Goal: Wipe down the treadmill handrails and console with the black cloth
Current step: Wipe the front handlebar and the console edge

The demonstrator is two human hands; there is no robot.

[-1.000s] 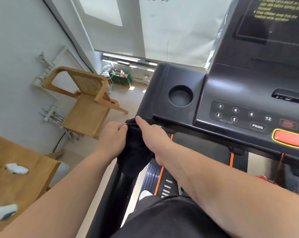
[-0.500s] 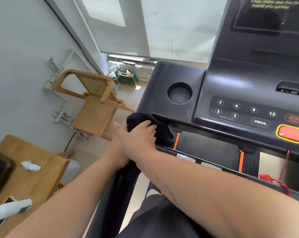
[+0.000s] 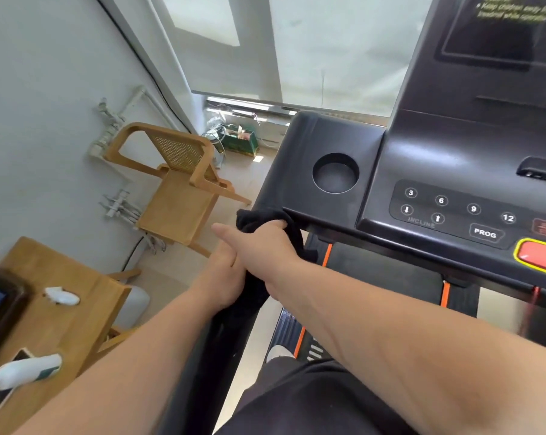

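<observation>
Since a second ago the right hand (image 3: 262, 246) has crossed over the left hand (image 3: 223, 277) and now clenches the black cloth (image 3: 249, 219) round the handrail (image 3: 209, 356) top, centre frame, against the console (image 3: 296, 158) corner (the left's grip is hidden). Rail wiping looks underway.

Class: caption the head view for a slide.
Right hand grips a black cloth over the black treadmill handrail by the console; left hand close below.
</observation>
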